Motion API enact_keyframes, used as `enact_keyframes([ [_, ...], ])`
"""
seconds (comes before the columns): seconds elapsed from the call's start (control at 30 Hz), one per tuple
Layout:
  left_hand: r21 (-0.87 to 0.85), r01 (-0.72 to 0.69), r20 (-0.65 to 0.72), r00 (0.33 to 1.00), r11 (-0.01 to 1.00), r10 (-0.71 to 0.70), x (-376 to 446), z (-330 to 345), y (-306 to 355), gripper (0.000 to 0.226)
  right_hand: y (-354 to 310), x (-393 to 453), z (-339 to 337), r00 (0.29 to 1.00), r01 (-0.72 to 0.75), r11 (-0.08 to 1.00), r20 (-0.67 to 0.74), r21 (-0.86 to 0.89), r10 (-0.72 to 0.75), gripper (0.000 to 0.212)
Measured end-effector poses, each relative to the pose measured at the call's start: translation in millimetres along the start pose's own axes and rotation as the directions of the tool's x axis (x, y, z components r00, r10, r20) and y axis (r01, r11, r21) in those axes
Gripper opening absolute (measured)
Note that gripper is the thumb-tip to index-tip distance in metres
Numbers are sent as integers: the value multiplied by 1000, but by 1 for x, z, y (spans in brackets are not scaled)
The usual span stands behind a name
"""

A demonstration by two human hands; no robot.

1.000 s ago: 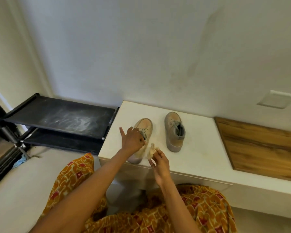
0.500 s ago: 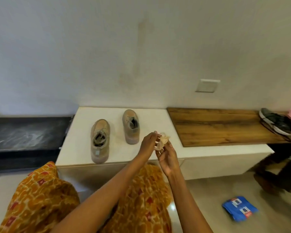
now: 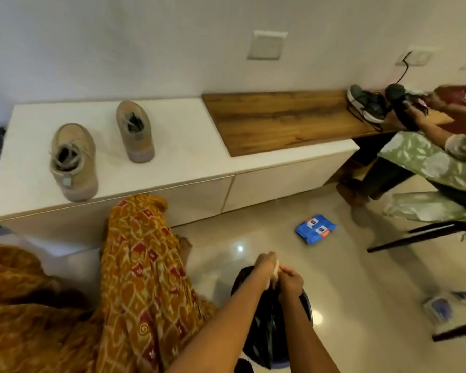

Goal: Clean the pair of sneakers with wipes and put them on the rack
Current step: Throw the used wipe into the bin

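Both hands have left the bench (image 3: pixel 172 168) and now meet over the bin (image 3: pixel 264 335), left hand (image 3: pixel 264 267) and right hand (image 3: pixel 291 284) pinching the used wipe (image 3: pixel 275 275). Sneakers (image 3: pixel 74 162) sit on the bench, wiping apparently done, racking next.

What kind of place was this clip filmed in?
Probably a home entryway or living area: a low white cabinet bench with a wooden top panel, glossy beige tiled floor, and wall switch plates.

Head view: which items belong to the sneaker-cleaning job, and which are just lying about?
Job:
tan sneakers
used wipe, pinched by left hand and right hand
blue wipes pack
lined bin

Lying about:
dark sneaker
wall switch plate
wooden bench top
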State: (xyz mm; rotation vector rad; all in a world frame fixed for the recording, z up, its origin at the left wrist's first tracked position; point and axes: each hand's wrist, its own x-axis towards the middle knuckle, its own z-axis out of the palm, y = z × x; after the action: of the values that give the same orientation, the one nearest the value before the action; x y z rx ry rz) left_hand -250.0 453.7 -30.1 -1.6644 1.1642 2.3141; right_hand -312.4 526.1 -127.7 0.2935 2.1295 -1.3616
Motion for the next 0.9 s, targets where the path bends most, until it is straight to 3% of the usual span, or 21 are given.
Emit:
enact_keyframes([
  [0.13, -16, 171, 162, 973, 985, -166, 0, 19, -39, 45, 47, 11, -29, 997, -69, 982, -38, -177, 63, 15],
  [0.27, 37, 179, 117, 976, 983, -182, 9, 17, -53, 50, 48, -3, -36, 995, -84, 978, -62, -192, 74, 17],
  [0.37, -36, 169, 94, 982, 985, -165, 21, 17, -57, 51, 40, -8, -29, 1000, 6, 980, -12, -200, -9, 14],
  [0.5, -128, 173, 12, 985, 977, -173, 34, 7, -63, 57, 33, -9, -14, 997, 82, 995, -6, -58, -83, 26],
  [0.57, -173, 163, -5, 986, 971, -166, 37, 5, -66, 59, 36, -7, -10, 998, 59, 998, -1, -17, -59, 26],
  [0.7, -256, 127, -2, 991, 958, -132, 44, 7, -67, 59, 58, -1, -9, 997, -73, 974, 10, -216, 77, 10],
  [0.8, -213, 154, 12, 988, 965, -155, 51, 5, -73, 68, 73, 0, -28, 979, -198, 898, -126, -392, 160, 20],
  [0.9, -199, 207, 48, 978, 958, -202, 59, 5, -78, 70, 82, 2, -53, 961, -268, 869, -176, -416, 212, 18],
])
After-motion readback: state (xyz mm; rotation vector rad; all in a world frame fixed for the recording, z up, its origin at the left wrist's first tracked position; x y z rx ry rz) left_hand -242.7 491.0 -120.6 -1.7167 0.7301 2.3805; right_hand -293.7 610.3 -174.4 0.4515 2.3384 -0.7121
